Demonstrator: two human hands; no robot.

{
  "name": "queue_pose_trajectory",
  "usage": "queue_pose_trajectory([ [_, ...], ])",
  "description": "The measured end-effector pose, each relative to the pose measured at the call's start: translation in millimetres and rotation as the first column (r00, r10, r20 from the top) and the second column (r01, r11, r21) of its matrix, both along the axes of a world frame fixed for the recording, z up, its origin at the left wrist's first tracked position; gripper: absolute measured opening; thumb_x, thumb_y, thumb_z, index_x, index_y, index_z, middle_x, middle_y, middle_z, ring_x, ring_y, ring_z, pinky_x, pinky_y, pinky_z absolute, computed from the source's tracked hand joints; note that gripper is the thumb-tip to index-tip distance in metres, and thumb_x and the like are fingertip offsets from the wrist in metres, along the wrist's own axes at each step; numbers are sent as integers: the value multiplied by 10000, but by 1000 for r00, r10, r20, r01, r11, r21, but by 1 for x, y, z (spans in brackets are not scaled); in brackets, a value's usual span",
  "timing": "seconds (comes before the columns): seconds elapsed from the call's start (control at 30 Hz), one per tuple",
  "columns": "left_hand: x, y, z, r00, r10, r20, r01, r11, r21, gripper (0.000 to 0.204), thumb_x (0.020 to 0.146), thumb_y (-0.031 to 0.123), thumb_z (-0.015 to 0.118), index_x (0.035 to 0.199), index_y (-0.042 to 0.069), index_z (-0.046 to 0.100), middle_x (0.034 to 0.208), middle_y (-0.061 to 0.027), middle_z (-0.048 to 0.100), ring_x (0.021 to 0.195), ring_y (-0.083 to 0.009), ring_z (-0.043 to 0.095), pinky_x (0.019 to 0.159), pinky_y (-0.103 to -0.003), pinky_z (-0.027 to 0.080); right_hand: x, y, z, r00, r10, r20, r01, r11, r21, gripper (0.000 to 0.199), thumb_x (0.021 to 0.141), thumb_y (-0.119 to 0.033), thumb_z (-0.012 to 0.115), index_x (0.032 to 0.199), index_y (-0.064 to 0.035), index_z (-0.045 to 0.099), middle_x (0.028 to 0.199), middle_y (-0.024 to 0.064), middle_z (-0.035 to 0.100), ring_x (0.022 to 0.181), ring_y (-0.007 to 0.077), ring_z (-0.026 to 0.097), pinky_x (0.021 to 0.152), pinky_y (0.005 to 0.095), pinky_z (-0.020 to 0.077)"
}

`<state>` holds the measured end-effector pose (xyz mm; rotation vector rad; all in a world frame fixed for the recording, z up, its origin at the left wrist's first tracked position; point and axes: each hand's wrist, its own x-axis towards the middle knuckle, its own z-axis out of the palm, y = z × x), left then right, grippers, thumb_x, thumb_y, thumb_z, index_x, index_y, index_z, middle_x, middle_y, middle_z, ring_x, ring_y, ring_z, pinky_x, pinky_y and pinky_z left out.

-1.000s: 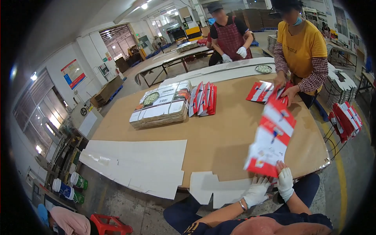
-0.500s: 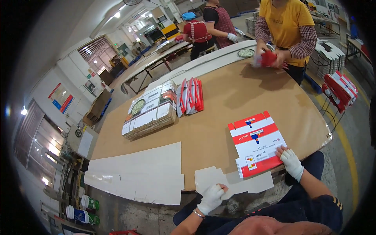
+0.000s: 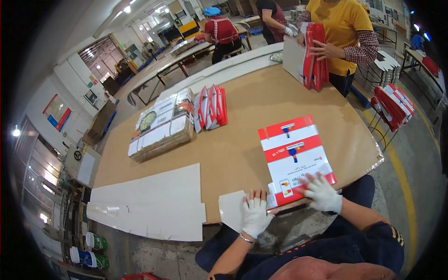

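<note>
A red and white printed cardboard sheet (image 3: 298,161) lies flat near the table's front edge. On its lower part rests my right hand (image 3: 322,193), in a white fingertip-less glove, fingers spread. At the sheet's lower left corner is my left hand (image 3: 255,215), gloved the same way. Its fingers are stretched out over a plain greyish-white cardboard piece (image 3: 230,207), and its thumb reaches toward the red edge of the printed sheet. Most of the plain piece is hidden under my left hand and the printed sheet.
To the left lies a large white cardboard sheet (image 3: 149,205), overhanging the table edge. Beyond it are a tied stack of printed cartons (image 3: 161,126) and several folded red and white cartons (image 3: 211,109). Across the brown table (image 3: 252,107), a person in yellow (image 3: 343,32) holds red cartons (image 3: 315,58).
My left hand has opened from its grip on the plain piece and lies flat. My right hand has slid from the printed sheet's right edge onto its lower part. The person opposite has raised upright cartons.
</note>
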<state>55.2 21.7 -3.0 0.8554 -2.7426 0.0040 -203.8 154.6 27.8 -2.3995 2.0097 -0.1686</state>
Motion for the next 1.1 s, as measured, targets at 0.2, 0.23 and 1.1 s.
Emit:
queue_pose_trajectory([
  [0.2, 44, 5, 47, 965, -97, 243, 32, 966, 256, 1086, 619, 504, 774, 1479, 53, 287, 1569, -148, 206, 1465, -355, 121, 1115, -661, 68, 12, -17, -11, 998, 46, 31, -48, 996, 77, 636, 792, -458, 661, 1351, -201, 500, 1457, 77, 428, 1375, 327, 331, 1098, 615, 210],
  [0.23, 58, 4, 44, 962, -87, 258, 55, 990, 129, 975, 619, 348, 789, 1444, 67, 351, 1506, -135, 335, 1440, -345, 208, 1111, -662, 100, 12, -14, -12, 999, 41, 5, -41, 998, 44, 645, 782, -457, 672, 1350, -203, 501, 1458, 73, 429, 1375, 327, 333, 1099, 612, 211],
  [1.1, 10, -12, -14, 981, -122, -154, 140, 983, 115, 749, 793, 169, 646, 1467, 69, 333, 1551, -166, 252, 1439, -374, 212, 1117, -605, 183, 5, -24, -6, 973, 178, -145, -181, 983, -7, 641, 852, -168, 541, 1458, -242, 345, 1532, 43, 317, 1404, 288, 307, 1066, 635, 277],
])
